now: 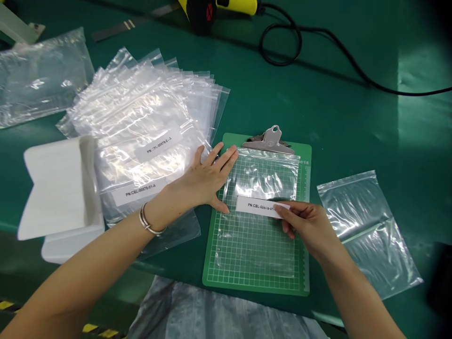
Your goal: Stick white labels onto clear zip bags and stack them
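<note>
A clear zip bag lies flat on a green gridded clipboard, its zip end up near the metal clip. Pinched between thumb and fingers of my right hand is a white printed label, held by its right end over the middle of the bag. My left hand rests with fingers spread at the bag's upper left edge. Left of that hand is a fanned pile of zip bags, the top ones bearing the same kind of label.
Folded white backing paper sits left of the pile. Another clear bag lies right of the clipboard, and more clear plastic at the far left. A yellow and black tool with a black cable is at the back.
</note>
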Available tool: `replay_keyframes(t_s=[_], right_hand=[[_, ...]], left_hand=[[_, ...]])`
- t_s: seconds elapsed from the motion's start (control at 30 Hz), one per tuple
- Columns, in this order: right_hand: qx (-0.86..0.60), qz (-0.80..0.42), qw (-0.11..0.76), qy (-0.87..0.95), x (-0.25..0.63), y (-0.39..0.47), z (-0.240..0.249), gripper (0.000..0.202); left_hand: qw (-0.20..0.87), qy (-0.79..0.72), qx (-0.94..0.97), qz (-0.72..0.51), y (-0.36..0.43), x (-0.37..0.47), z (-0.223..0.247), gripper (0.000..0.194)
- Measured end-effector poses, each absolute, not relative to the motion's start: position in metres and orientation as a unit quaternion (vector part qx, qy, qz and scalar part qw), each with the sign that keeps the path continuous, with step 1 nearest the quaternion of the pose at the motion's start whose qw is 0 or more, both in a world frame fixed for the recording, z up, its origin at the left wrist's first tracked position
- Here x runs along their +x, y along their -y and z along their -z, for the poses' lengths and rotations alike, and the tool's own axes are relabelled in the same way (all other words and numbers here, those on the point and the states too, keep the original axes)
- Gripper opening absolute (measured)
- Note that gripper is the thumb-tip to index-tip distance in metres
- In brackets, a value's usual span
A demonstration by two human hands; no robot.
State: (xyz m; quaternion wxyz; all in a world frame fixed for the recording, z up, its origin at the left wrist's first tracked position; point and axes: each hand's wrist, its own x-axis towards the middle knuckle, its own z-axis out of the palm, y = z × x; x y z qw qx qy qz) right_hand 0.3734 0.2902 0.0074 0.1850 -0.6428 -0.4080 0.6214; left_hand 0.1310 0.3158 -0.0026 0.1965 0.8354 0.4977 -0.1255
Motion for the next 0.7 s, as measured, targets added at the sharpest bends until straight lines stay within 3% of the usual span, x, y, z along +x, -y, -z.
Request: replay_keyframes(t_s=[0.7], right_hand=[[-0.645, -0.605, 0.176, 0.432, 0.3731, -0.29, -0.0043, 0.032]], left_hand=[[0.208, -0.492, 0.84, 0.099, -0.3155, 0.1284, 0.0085, 0.124]])
